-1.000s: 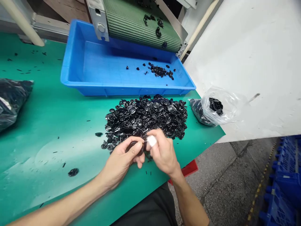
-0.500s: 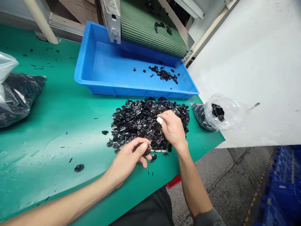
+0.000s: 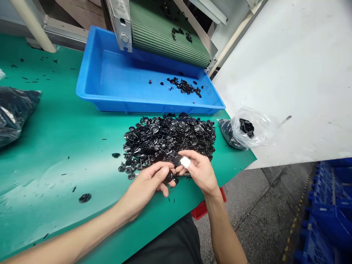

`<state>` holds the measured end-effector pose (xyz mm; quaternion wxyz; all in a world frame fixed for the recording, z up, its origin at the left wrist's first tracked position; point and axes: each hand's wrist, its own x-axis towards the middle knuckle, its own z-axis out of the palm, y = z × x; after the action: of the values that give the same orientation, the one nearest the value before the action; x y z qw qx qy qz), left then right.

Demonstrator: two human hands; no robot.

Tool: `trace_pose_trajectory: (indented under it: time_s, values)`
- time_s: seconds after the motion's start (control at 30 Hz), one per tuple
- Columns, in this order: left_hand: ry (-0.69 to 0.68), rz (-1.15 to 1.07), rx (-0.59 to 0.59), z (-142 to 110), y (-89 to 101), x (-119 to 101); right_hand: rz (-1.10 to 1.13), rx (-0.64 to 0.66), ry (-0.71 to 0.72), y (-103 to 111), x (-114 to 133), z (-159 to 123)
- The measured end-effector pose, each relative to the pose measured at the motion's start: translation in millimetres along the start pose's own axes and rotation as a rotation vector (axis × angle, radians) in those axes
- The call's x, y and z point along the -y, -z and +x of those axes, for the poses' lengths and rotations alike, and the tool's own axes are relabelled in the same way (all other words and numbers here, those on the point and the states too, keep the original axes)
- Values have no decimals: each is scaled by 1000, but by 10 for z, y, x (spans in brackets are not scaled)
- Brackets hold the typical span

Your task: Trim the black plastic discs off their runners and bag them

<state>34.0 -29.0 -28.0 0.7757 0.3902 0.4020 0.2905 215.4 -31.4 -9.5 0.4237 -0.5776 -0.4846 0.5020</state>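
Note:
A heap of small black plastic parts [image 3: 165, 135], many of them round discs, lies on the green table mat. At the heap's near edge my left hand [image 3: 152, 179] is closed around a black round plastic part [image 3: 168, 176], thumb on top. Close beside it, my right hand [image 3: 198, 169], with white tape wrapped on a finger, pinches another black disc [image 3: 177, 160], slightly blurred. The fingertips of both hands nearly meet; whether they touch I cannot tell.
Behind the heap stands a blue tray [image 3: 110, 97] with some black parts, under a green conveyor belt [image 3: 170, 47]. Filled plastic bags sit left [image 3: 16, 113] and right [image 3: 233, 134]. A loose black disc [image 3: 85, 198] lies on the green mat [image 3: 68, 146]. Blue crates [image 3: 327, 216] stand right.
My right hand has come down from the heap toward my left hand and now has a black disc in its fingers. The left hand keeps its grip. The view has shifted slightly.

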Motion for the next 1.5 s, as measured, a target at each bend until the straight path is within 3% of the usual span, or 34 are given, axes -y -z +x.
trace_pose_trajectory:
  time_s: [0.43, 1.5]
  values:
    - [-43, 178, -70, -41, -61, -15, -25, -9, -18, 39, -119, -188]
    - [-47, 189, -31, -36, -73, 23, 99, -18, -67, 24, -203, -277]
